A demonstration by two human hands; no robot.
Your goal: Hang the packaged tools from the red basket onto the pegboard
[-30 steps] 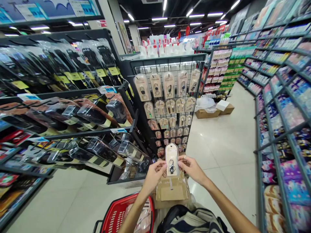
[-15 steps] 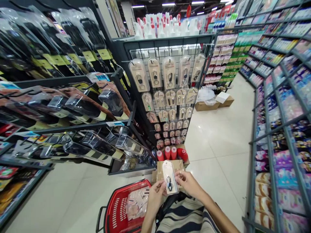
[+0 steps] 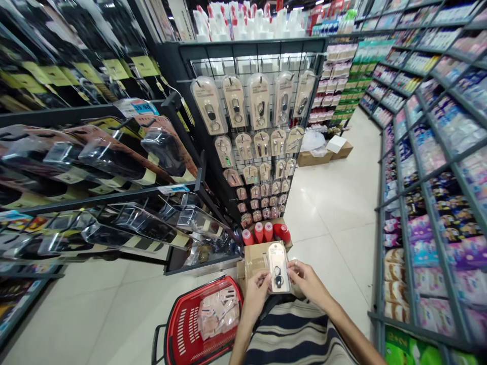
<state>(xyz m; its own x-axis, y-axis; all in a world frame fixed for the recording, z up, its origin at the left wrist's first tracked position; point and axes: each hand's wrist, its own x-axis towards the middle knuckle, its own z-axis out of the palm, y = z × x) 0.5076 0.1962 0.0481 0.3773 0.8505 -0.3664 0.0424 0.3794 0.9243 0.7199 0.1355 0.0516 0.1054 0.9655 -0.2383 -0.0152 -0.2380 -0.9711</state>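
Observation:
Between both hands I hold a keychain in a clear blister pack (image 3: 279, 268), upright, its pale card facing me and a dark fob with a metal ring inside. My left hand (image 3: 259, 288) pinches the lower left edge of the pack. On its right edge are the fingers of my right hand (image 3: 300, 276), with a ring on one finger. Below and left stands a red shopping basket (image 3: 178, 324), holding a heap of pale carded packs (image 3: 218, 313). Ahead, similar keychain packs (image 3: 259, 101) hang in rows on a wire grid rack (image 3: 247, 50).
A cardboard box (image 3: 256, 258) and several red bottles (image 3: 258, 232) stand at the foot of the rack. Shelving with dark packaged goods (image 3: 163, 152) rises on the left. Long stocked shelves (image 3: 414, 203) line the right side of the aisle floor (image 3: 315, 203). Farther off lies an open carton (image 3: 315, 158).
The view has shifted, and both hands with the keychain pack now appear farther right. The pack has turned from a slight tilt to nearly straight. Both hands keep their hold.

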